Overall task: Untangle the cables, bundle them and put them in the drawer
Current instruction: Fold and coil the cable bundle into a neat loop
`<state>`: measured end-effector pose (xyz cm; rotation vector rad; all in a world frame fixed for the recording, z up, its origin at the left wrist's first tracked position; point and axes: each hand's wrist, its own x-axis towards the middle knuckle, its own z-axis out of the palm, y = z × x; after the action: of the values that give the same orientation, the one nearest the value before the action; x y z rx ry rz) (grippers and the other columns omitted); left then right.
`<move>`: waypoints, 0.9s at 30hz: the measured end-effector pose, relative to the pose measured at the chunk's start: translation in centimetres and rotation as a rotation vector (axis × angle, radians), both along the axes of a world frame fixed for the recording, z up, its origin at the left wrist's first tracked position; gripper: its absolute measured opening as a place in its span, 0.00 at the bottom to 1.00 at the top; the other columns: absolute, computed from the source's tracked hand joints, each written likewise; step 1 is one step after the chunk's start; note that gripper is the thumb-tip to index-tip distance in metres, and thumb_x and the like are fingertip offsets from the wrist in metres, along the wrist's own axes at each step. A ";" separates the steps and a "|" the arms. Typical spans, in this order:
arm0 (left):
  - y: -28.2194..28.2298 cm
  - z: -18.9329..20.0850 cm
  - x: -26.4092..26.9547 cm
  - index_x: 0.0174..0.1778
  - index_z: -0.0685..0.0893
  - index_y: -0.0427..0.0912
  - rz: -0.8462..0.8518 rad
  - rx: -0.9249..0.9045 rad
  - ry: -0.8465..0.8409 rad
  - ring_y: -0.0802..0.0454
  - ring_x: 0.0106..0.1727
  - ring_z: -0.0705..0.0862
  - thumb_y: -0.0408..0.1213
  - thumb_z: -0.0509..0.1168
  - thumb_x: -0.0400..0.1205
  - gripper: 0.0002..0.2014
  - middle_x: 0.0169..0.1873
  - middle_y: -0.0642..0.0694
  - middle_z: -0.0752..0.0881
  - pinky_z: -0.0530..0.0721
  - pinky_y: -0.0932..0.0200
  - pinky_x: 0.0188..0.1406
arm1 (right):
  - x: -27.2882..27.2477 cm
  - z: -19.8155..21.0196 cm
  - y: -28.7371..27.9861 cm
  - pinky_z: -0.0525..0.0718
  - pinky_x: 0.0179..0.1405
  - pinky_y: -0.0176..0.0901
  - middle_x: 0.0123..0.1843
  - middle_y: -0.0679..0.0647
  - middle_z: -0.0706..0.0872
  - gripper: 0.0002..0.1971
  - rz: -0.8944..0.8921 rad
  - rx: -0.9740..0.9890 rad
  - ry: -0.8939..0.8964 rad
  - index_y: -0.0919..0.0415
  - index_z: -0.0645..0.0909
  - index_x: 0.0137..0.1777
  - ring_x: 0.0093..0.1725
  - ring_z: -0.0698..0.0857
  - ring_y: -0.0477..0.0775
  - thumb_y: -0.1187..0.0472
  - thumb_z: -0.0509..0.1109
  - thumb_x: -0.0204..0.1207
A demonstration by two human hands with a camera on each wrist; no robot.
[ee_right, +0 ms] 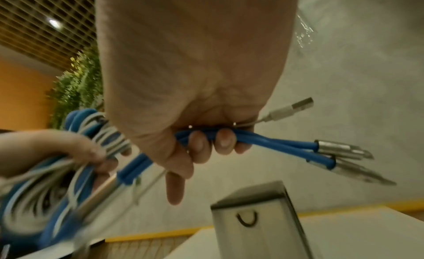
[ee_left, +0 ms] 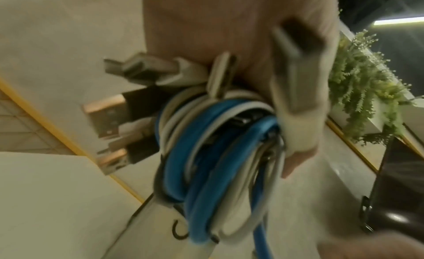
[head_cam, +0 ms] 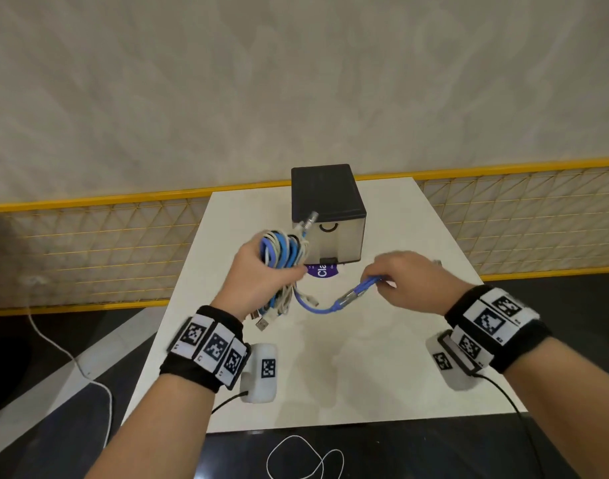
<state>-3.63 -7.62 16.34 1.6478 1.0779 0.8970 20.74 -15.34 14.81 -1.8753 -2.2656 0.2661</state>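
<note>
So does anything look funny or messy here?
A bit: loose plugs dangle from the cable bundle in the left hand, and a blue cable trails to the right hand. Nothing looks broken.

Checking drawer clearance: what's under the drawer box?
A purple label pokes out from under the drawer box at its front, on the white table. The rest is covered.

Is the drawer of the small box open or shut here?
Shut: the metal drawer front with its curved handle sits flush in the black-topped box.
</note>
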 end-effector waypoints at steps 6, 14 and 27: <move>-2.3 -0.9 2.7 0.43 0.82 0.43 -0.139 -0.023 -0.064 0.57 0.36 0.86 0.26 0.80 0.71 0.15 0.34 0.48 0.87 0.86 0.62 0.41 | -3.7 2.1 1.5 0.80 0.35 0.46 0.38 0.55 0.83 0.26 0.001 -0.001 0.305 0.52 0.65 0.69 0.33 0.81 0.51 0.66 0.68 0.74; -3.5 -1.5 3.4 0.51 0.88 0.42 -0.164 -0.351 -0.242 0.52 0.45 0.93 0.33 0.79 0.73 0.12 0.41 0.48 0.94 0.88 0.63 0.43 | -5.0 1.1 2.0 0.81 0.38 0.36 0.47 0.55 0.69 0.52 0.003 0.192 0.557 0.50 0.45 0.78 0.41 0.77 0.47 0.75 0.73 0.61; -3.3 -1.7 4.3 0.55 0.90 0.36 -0.206 -0.467 -0.245 0.44 0.47 0.92 0.33 0.77 0.76 0.13 0.46 0.38 0.93 0.89 0.52 0.51 | -4.8 0.9 1.1 0.82 0.46 0.30 0.66 0.56 0.58 0.52 0.073 0.143 0.837 0.38 0.48 0.73 0.65 0.70 0.56 0.84 0.65 0.60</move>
<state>0.69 -10.96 14.61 1.1996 0.8507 0.6326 15.90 -14.21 15.69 -1.2579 -1.7071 0.7182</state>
